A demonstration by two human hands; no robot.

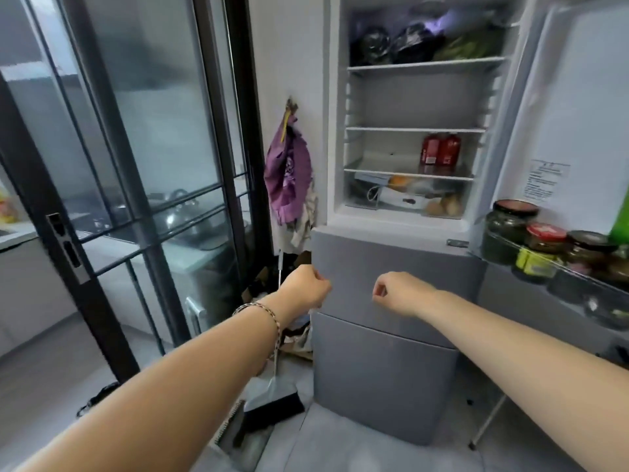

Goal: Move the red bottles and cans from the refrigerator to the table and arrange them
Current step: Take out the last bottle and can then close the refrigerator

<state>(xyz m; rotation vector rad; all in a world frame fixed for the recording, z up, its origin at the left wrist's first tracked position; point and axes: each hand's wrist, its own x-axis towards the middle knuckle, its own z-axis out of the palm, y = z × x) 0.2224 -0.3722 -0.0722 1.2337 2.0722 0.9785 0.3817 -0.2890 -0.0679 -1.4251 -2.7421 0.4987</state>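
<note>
Beside dark-framed glass doors the refrigerator [394, 222] stands open, two red containers [440, 150] side by side on a shelf right of frame centre. Left hand [308, 284] and right hand [398, 291] hover at lower centre, fingers curled, holding nothing. Fetching looks underway; the next move calls for reaching up to grip one

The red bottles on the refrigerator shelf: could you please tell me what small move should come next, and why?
Probably raise the right hand toward the red bottles: the refrigerator stands open, both hands hold nothing, and the left hand is farther off to the side.
</note>
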